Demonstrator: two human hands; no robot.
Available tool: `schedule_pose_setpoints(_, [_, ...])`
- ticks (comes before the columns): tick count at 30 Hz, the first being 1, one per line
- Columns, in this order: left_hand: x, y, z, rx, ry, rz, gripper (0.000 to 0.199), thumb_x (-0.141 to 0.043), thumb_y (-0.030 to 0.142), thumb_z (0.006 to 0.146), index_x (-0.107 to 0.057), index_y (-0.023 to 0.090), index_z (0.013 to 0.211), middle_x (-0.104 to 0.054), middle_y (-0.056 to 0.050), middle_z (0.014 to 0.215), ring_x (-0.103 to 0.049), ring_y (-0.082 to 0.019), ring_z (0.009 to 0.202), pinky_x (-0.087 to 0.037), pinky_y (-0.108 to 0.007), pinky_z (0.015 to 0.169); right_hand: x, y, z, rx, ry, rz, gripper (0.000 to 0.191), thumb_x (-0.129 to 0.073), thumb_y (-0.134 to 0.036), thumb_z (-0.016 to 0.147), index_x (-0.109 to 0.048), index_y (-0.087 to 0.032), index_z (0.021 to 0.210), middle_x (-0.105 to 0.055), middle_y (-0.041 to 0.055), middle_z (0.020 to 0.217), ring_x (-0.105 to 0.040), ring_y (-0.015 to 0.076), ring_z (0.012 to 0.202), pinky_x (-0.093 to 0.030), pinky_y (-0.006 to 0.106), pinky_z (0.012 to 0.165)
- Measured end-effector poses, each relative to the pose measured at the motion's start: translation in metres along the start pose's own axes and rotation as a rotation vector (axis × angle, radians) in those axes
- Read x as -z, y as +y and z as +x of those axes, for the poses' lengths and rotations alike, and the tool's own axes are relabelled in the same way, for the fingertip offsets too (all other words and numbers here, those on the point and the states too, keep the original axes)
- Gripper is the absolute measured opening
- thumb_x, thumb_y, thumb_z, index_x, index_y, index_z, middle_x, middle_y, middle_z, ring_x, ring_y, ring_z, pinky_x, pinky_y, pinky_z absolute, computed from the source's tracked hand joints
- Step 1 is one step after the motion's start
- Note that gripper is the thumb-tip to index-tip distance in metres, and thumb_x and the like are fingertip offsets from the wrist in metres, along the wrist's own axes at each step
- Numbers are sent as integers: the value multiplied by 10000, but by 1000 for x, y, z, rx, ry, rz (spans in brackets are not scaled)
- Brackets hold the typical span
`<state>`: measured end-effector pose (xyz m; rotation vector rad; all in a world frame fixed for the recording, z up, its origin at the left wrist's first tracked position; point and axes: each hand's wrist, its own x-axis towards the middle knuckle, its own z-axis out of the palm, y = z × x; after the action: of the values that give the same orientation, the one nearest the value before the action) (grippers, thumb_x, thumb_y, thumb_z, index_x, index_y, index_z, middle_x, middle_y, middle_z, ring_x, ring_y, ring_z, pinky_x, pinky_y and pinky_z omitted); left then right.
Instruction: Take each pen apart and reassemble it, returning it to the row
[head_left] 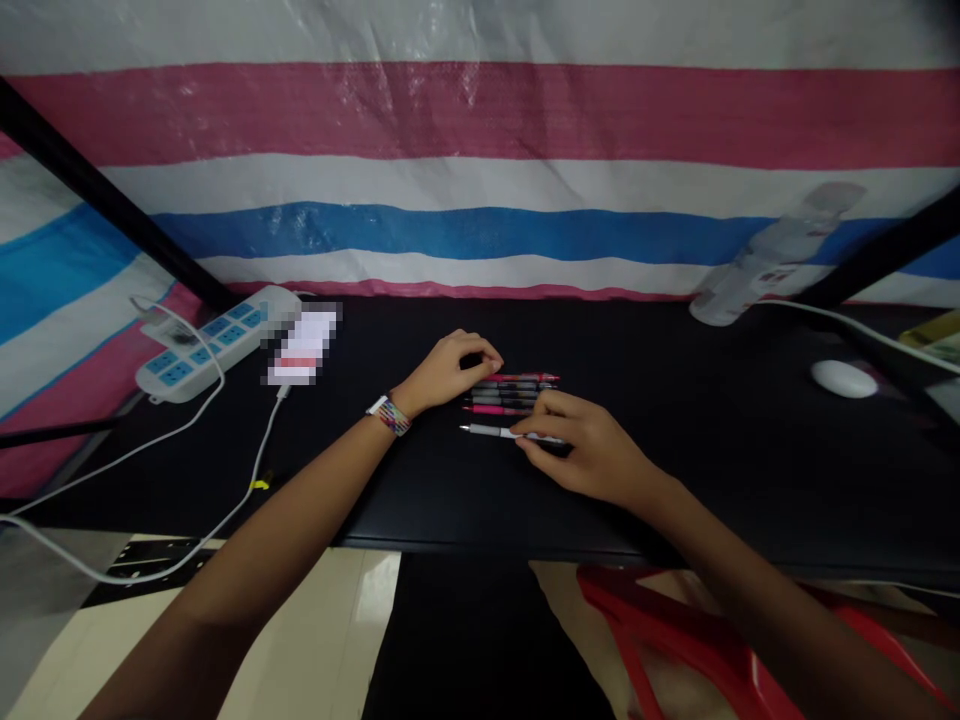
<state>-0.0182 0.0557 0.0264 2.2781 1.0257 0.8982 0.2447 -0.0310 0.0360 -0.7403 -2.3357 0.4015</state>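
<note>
My right hand [585, 440] pinches a white and grey pen [491, 431] between thumb and fingers, low over the black table. Its grey tip points left, and my fingers hide part of the barrel. Just beyond it several pens lie side by side in a row, among them a pink pen [495, 410] and grey pens [506, 392]. At the far end of the row is a red pen [532, 377]. My left hand [448, 372] rests at that pen's left part, fingers curled and thumb and fingertips close together. Whether they grip the pen is hidden.
A power strip [217, 345] and a phone [304, 345] on a white cable [259, 465] lie at the left. To the right are a white mouse [844, 379] and a leaning clear bottle [772, 260]. A red chair [675, 620] stands below the table [712, 460]; a striped sheet [480, 110] hangs behind.
</note>
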Motion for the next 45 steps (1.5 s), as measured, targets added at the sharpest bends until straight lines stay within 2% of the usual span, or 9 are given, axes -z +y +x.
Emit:
schedule_pose_setpoints(5, [-2, -1, -1, -11, 28, 0, 193, -656, 354, 1042, -806, 239, 1005, -816, -52, 1008, -697, -261, 984, -513, -436, 985, 0, 2, -7, 27, -16, -151, 97, -774, -264, 1015, -821, -194, 1063, -689, 79, 958, -676, 232, 845, -567, 379, 749])
schedule_pose_setpoints(9, [-1, 0, 0, -7, 64, -35, 218, -653, 383, 1059, -812, 240, 1018, -832, -55, 1064, -717, -265, 1019, -507, -447, 1018, 1, -1, -7, 39, -48, -97, 73, -719, -209, 1039, -786, -203, 1010, -725, 82, 980, -675, 243, 893, -581, 399, 805])
schedule_pose_setpoints(15, [2, -6, 2, 62, 262, -252, 461, -538, 555, 1134, -837, 218, 1037, -807, -68, 912, -751, -242, 933, -553, -399, 941, 9, 8, 10, -52, 111, 30, 69, -698, -198, 1048, -744, -246, 1064, -782, 44, 951, -674, 238, 875, -549, 374, 798])
schedule_pose_setpoints(18, [1, -8, 3, 104, 276, -372, 565, -486, 616, 1143, -854, 204, 1021, -785, -65, 841, -748, -212, 841, -567, -366, 873, 12, 24, 24, -96, 185, 46, 59, -705, -234, 1049, -760, -237, 1029, -797, 52, 968, -709, 234, 861, -537, 372, 798])
schedule_pose_setpoints(25, [-5, -7, 3, 90, 248, -300, 267, -779, 463, 1006, -853, 208, 1025, -836, -57, 958, -754, -214, 899, -556, -347, 866, 8, 69, 62, -254, 236, 168, 125, -782, -357, 973, -840, -249, 998, -828, 56, 989, -735, 250, 871, -545, 395, 810])
schedule_pose_setpoints(31, [-5, -12, 4, 109, 376, -230, 158, -805, 365, 974, -841, 212, 994, -849, -65, 1026, -759, -233, 957, -556, -367, 891, 2, 100, 68, -515, 343, 608, 313, -929, -517, 813, -863, -247, 955, -748, 34, 784, -619, 176, 671, -502, 333, 612])
schedule_pose_setpoints(37, [-4, -13, 5, 95, 354, -186, 146, -779, 363, 993, -804, 219, 980, -804, -32, 932, -712, -206, 864, -529, -345, 821, -4, 105, 62, -552, 363, 792, 338, -985, -464, 749, -864, -232, 962, -760, 43, 827, -617, 159, 687, -538, 336, 641])
schedule_pose_setpoints(40, [-4, -14, 5, 88, 359, -185, 226, -728, 406, 1037, -791, 223, 920, -767, -20, 853, -684, -188, 803, -508, -332, 775, -7, 104, 64, -518, 385, 774, 314, -984, -441, 746, -865, -236, 953, -764, 42, 841, -619, 166, 706, -544, 354, 670])
schedule_pose_setpoints(45, [-5, -17, 5, 140, 389, -177, 596, -564, 537, 1129, -678, 227, 632, -620, -10, 619, -583, -159, 621, -486, -341, 701, -11, 101, 66, -497, 391, 731, 275, -957, -415, 770, -866, -251, 971, -772, 38, 850, -622, 179, 712, -552, 392, 718])
